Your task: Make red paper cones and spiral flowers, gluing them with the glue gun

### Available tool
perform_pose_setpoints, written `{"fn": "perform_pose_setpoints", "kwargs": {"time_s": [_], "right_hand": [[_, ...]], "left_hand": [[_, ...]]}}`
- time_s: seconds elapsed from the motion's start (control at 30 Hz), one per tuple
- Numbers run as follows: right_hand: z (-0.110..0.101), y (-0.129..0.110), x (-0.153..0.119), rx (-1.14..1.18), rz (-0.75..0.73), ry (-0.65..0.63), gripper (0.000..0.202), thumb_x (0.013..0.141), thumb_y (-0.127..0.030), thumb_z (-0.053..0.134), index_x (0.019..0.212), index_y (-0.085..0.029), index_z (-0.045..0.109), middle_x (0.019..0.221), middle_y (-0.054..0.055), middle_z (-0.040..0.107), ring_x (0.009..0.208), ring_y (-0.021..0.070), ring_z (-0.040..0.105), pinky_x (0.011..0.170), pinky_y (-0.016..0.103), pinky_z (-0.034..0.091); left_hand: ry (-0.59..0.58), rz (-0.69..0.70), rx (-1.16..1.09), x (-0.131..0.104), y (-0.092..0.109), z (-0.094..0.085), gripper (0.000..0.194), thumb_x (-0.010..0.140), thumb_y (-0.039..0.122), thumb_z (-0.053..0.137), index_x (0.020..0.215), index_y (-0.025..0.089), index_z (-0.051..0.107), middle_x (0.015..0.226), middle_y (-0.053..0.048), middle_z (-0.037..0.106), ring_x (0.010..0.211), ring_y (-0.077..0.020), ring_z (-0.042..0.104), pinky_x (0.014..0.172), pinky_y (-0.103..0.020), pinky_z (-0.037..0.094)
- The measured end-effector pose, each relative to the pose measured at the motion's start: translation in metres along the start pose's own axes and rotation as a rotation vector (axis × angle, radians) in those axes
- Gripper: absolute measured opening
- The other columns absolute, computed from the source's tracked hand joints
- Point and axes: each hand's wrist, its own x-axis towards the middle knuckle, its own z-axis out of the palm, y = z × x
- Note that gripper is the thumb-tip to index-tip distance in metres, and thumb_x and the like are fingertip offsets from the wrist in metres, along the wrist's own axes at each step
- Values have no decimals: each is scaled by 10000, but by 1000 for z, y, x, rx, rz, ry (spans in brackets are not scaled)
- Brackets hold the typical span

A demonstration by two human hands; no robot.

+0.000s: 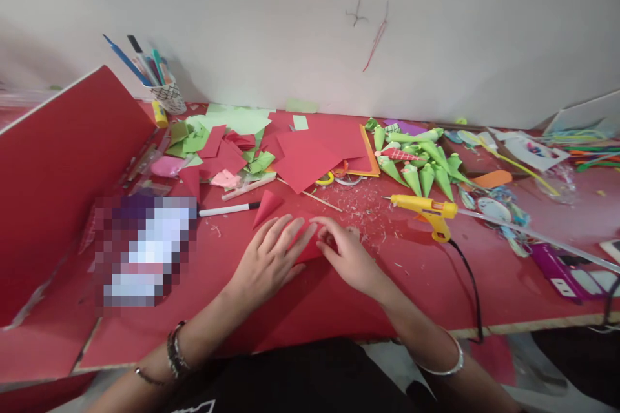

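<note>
Near the table's front, a piece of red paper (310, 246) lies beneath and between my two hands. My left hand (272, 257) rests palm down at its left side, fingers stretched out. My right hand (346, 255) is at the paper's right side, with thumb and index finger curved toward its upper edge; whether they pinch it is hard to make out against the red table. A red paper cone (267, 206) lies just beyond my left hand. Beside that cone is a white marker with a black cap (227, 209).
Red sheets (307, 158) and green scraps lie further back. A yellow glue gun (426, 206) with a black cord lies right, before several green paper cones (426, 177). A pen cup (167, 97) and red board (72, 181) stand left. Paper shreds dot the middle.
</note>
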Motion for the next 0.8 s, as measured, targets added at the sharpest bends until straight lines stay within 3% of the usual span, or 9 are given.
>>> {"fn": "perform_pose_setpoints", "kwargs": {"time_s": [0.07, 0.13, 0.23, 0.3, 0.4, 0.5, 0.6, 0.67, 0.8], "right_hand": [[-2, -5, 0, 117, 23, 61, 297, 829, -179, 423, 1122, -225, 426, 840, 15, 586, 790, 153, 568, 828, 369, 380], [-4, -10, -2, 188, 24, 91, 266, 831, -200, 427, 1095, -225, 442, 854, 22, 579, 794, 153, 565, 819, 353, 409], [-10, -18, -9, 237, -5, 97, 256, 838, -230, 419, 1092, -234, 453, 926, 41, 577, 877, 166, 552, 842, 355, 425], [-16, -20, -14, 269, -81, 137, 378, 832, -286, 437, 1201, -233, 369, 1065, 69, 539, 1014, 186, 504, 912, 377, 395], [-26, -16, -20, 194, -246, 160, 708, 753, -432, 543, 1329, -216, 193, 1321, 107, 339, 1230, 242, 307, 1014, 429, 288], [-30, -8, -24, -46, -384, 134, 686, 728, -435, 584, 1313, -248, 279, 1374, 77, 283, 1286, 272, 193, 1027, 478, 241], [-27, -2, -26, -221, -470, 160, 417, 823, -300, 484, 1234, -297, 418, 1332, 30, 383, 1264, 240, 266, 1010, 479, 261], [-22, -1, -27, -319, -502, 175, 347, 859, -199, 397, 1171, -318, 491, 1275, -1, 466, 1217, 202, 352, 1007, 458, 265], [-7, 1, -28, -531, -535, 177, 367, 872, -110, 320, 1117, -258, 549, 1128, 26, 593, 1061, 170, 502, 966, 408, 312]], "left_hand": [[44, 50, 37, 0, 1, -2, 407, 847, 332, 437, 1237, 217, 408, 1142, -95, 521, 1033, -242, 472, 881, -360, 355], [17, 84, 34, 1, 0, -4, 299, 874, 249, 383, 1154, 214, 482, 1045, -85, 567, 874, -205, 529, 747, -330, 403], [-16, 83, -6, 4, -5, -7, 282, 876, 136, 307, 1002, 198, 551, 896, -63, 596, 726, -176, 537, 597, -296, 401], [53, 42, -45, 6, -11, -7, 255, 869, 137, 310, 927, 189, 553, 832, -49, 594, 705, -168, 538, 584, -283, 405], [164, -2, -200, 6, -21, -7, 171, 833, 127, 364, 867, 183, 522, 840, -36, 589, 738, -149, 541, 626, -254, 426], [187, 43, -355, 4, -27, -6, 122, 828, 134, 396, 856, 188, 501, 875, -39, 591, 779, -141, 539, 669, -250, 429], [152, 163, -390, 5, -31, -3, 146, 859, 160, 378, 871, 207, 516, 911, -34, 603, 818, -142, 540, 736, -277, 422], [112, 212, -389, 6, -32, 1, 195, 865, 140, 354, 872, 214, 534, 944, -29, 606, 863, -147, 535, 783, -294, 414], [-2, 106, -372, 7, -29, 4, 271, 791, 72, 396, 976, 204, 544, 1097, -61, 544, 1018, -193, 477, 874, -348, 387]]}}
